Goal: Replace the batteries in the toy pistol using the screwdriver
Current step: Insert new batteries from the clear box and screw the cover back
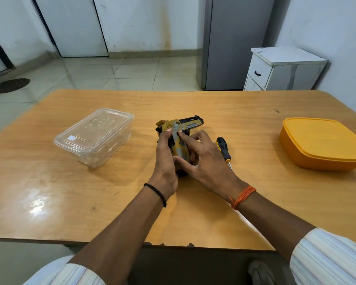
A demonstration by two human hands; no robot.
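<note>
Far left on the wooden table [49,182] sits a clear plastic container [94,136] with its lid on, well apart from the hands.

At the middle of the table, the left hand [164,161] wraps around the toy pistol [179,140] from the left side, its thumb lying up along the grip and its fingers hidden behind the toy. A black band circles that wrist. The pistol is yellow and black with grey patches; its barrel points away and to the right, the butt toward the person, and it seems to rest on the table, though the hands cover its underside.

The right hand [206,159] grasps the same toy from the right: the index finger lies straight against the side of the frame, the thumb presses low on the grip, and the other fingers curl behind it. An orange thread is tied around that wrist.

Just beside the right hand lies the screwdriver [224,149], black and yellow handle away, metal tip toward the person, untouched on the table.

Far right stands a closed yellow box [321,142], near the table's edge.
</note>
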